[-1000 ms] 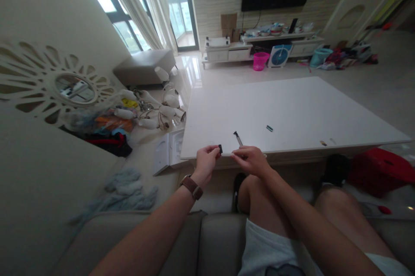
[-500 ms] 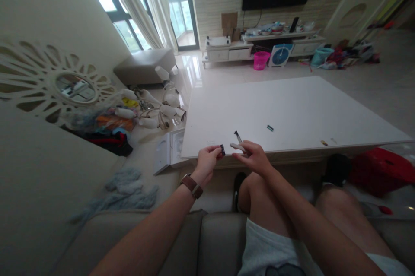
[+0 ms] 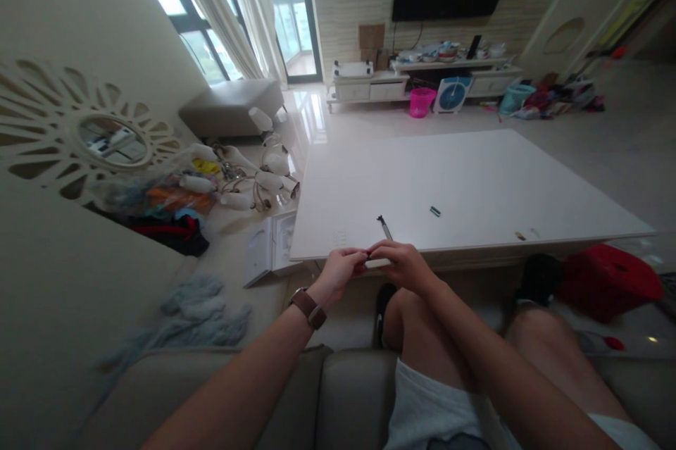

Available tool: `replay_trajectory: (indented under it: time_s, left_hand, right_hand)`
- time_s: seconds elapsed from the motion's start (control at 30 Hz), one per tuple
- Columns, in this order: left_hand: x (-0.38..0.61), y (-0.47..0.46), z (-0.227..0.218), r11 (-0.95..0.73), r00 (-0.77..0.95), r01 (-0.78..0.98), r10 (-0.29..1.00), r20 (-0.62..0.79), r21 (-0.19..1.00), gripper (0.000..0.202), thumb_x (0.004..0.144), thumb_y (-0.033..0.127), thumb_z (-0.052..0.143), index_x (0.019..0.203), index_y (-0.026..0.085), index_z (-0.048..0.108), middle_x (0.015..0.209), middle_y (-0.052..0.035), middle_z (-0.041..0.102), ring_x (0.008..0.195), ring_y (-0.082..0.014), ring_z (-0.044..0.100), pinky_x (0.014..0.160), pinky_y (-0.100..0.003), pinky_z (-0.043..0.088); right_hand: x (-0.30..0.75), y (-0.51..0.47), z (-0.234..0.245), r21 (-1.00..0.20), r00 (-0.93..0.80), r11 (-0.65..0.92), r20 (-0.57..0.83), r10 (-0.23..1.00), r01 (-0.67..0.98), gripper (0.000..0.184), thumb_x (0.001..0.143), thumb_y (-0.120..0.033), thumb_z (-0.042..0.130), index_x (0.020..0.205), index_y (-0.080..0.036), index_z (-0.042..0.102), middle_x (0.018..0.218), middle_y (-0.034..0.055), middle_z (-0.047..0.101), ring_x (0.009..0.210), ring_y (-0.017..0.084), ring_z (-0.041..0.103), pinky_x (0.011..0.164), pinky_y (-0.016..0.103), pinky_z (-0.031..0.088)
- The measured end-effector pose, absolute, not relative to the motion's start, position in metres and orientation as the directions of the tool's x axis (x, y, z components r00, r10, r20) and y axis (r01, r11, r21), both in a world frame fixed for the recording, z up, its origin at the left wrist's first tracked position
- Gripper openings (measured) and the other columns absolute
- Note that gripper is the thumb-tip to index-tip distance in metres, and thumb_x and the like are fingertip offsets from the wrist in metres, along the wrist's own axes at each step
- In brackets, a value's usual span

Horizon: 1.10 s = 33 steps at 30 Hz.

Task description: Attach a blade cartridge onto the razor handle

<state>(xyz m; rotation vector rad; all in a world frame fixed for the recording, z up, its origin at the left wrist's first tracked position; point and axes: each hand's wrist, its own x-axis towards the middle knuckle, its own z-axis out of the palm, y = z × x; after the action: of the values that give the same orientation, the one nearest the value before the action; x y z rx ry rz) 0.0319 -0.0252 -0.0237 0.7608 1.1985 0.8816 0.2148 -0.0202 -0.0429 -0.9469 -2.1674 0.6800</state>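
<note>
My left hand (image 3: 341,268) and my right hand (image 3: 402,265) meet fingertip to fingertip just in front of the near edge of a white table (image 3: 475,175). The left fingers are pinched on a small black part, now mostly hidden between the hands. The right fingers hold a small pale stick-shaped piece (image 3: 378,263). A thin dark-tipped tool (image 3: 384,226) lies on the table just beyond my hands. A small green piece (image 3: 434,211) lies farther right on the tabletop. A brown watch (image 3: 309,307) is on my left wrist.
I sit on a grey sofa (image 3: 338,394) with bare knees under the table edge. A lamp fixture with white shades (image 3: 248,179), clothes and a white box (image 3: 269,249) lie on the floor at left. A red stool (image 3: 607,281) stands at right. A TV unit (image 3: 422,80) is at the back.
My two hands have come together: the left one with the black part moved right, the right one with the pale piece moved left, until the fingertips touch. The view shifted slightly.
</note>
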Motion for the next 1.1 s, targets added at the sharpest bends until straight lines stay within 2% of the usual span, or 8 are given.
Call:
replay_trajectory:
  time_s: [0.23, 0.4, 0.47, 0.57, 0.63, 0.73, 0.87, 1.1]
  left_hand:
    - [0.033, -0.028, -0.025, 0.433, 0.189, -0.099, 0.892, -0.410, 0.896, 0.022, 0.067, 0.034, 0.072, 0.063, 0.013, 0.070, 0.068, -0.0078, 0.069, 0.067, -0.0171, 0.062, 0.067, -0.028, 0.049]
    - [0.033, -0.028, -0.026, 0.537, 0.142, -0.131, 0.842, -0.520, 0.833, 0.022, 0.076, 0.031, 0.059, 0.072, 0.012, 0.070, 0.072, -0.0101, 0.070, 0.060, -0.0169, 0.064, 0.061, -0.027, 0.048]
    - [0.033, -0.027, -0.026, 0.572, 0.120, -0.150, 0.820, -0.559, 0.806, 0.024, 0.079, 0.030, 0.054, 0.075, 0.012, 0.070, 0.075, -0.0109, 0.070, 0.058, -0.0162, 0.063, 0.058, -0.027, 0.046]
    - [0.033, -0.027, -0.025, 0.560, 0.126, -0.131, 0.828, -0.547, 0.818, 0.021, 0.078, 0.028, 0.056, 0.081, 0.013, 0.070, 0.078, -0.0092, 0.069, 0.058, -0.0146, 0.063, 0.056, -0.025, 0.045]
    - [0.034, -0.027, -0.025, 0.537, 0.132, -0.102, 0.842, -0.523, 0.838, 0.019, 0.076, 0.027, 0.057, 0.081, 0.014, 0.069, 0.078, -0.0078, 0.068, 0.057, -0.0140, 0.062, 0.055, -0.025, 0.043]
    - [0.035, -0.026, -0.024, 0.526, 0.139, -0.068, 0.847, -0.514, 0.848, 0.016, 0.076, 0.023, 0.056, 0.080, 0.014, 0.068, 0.076, -0.0063, 0.067, 0.055, -0.0132, 0.061, 0.052, -0.024, 0.041]
    - [0.036, -0.025, -0.023, 0.538, 0.141, -0.060, 0.838, -0.526, 0.841, 0.014, 0.077, 0.020, 0.053, 0.080, 0.014, 0.066, 0.074, -0.0045, 0.064, 0.053, -0.0125, 0.060, 0.051, -0.024, 0.039]
    - [0.036, -0.025, -0.027, 0.520, 0.153, -0.028, 0.846, -0.511, 0.853, 0.016, 0.078, 0.017, 0.051, 0.086, 0.015, 0.065, 0.079, -0.0041, 0.064, 0.055, -0.0119, 0.060, 0.052, -0.024, 0.039]
  right_hand:
    - [0.213, -0.020, -0.049, -0.698, -0.525, 0.578, 0.331, 0.784, 0.423, 0.030, 0.080, -0.003, 0.061, 0.100, -0.023, 0.071, 0.093, 0.0036, 0.066, 0.085, 0.018, 0.063, 0.075, 0.026, 0.046]
    - [0.215, -0.011, -0.052, -0.720, -0.467, 0.544, 0.337, 0.817, 0.432, 0.017, 0.081, -0.009, 0.060, 0.090, -0.019, 0.069, 0.084, 0.0031, 0.066, 0.076, 0.016, 0.059, 0.069, 0.025, 0.042]
    - [0.228, 0.006, -0.058, -0.722, -0.329, 0.460, 0.328, 0.885, 0.517, 0.007, 0.084, -0.021, 0.063, 0.087, -0.018, 0.069, 0.079, 0.0026, 0.067, 0.069, 0.015, 0.058, 0.065, 0.025, 0.041]
    - [0.271, 0.047, -0.077, -0.681, -0.014, 0.132, 0.176, 0.984, 0.720, 0.020, 0.085, -0.036, 0.065, 0.088, -0.018, 0.072, 0.081, 0.0036, 0.070, 0.067, 0.016, 0.058, 0.065, 0.026, 0.042]
    - [0.309, 0.076, -0.091, -0.625, 0.202, -0.109, 0.079, 0.976, 0.773, 0.019, 0.080, -0.034, 0.068, 0.086, -0.016, 0.073, 0.084, 0.0060, 0.072, 0.076, 0.019, 0.062, 0.069, 0.027, 0.043]
    - [0.357, 0.110, -0.108, -0.558, 0.337, -0.270, 0.018, 0.941, 0.785, 0.019, 0.074, -0.028, 0.071, 0.084, -0.012, 0.074, 0.081, 0.0111, 0.073, 0.074, 0.021, 0.064, 0.065, 0.028, 0.043]
    - [0.384, 0.134, -0.125, -0.483, 0.389, -0.362, -0.047, 0.920, 0.798, 0.016, 0.070, -0.025, 0.075, 0.081, -0.013, 0.075, 0.078, 0.0107, 0.073, 0.071, 0.020, 0.064, 0.060, 0.026, 0.041]
    - [0.387, 0.152, -0.140, -0.408, 0.414, -0.408, -0.078, 0.907, 0.817, 0.018, 0.071, -0.029, 0.074, 0.084, -0.017, 0.075, 0.082, 0.0101, 0.072, 0.073, 0.021, 0.063, 0.059, 0.028, 0.038]
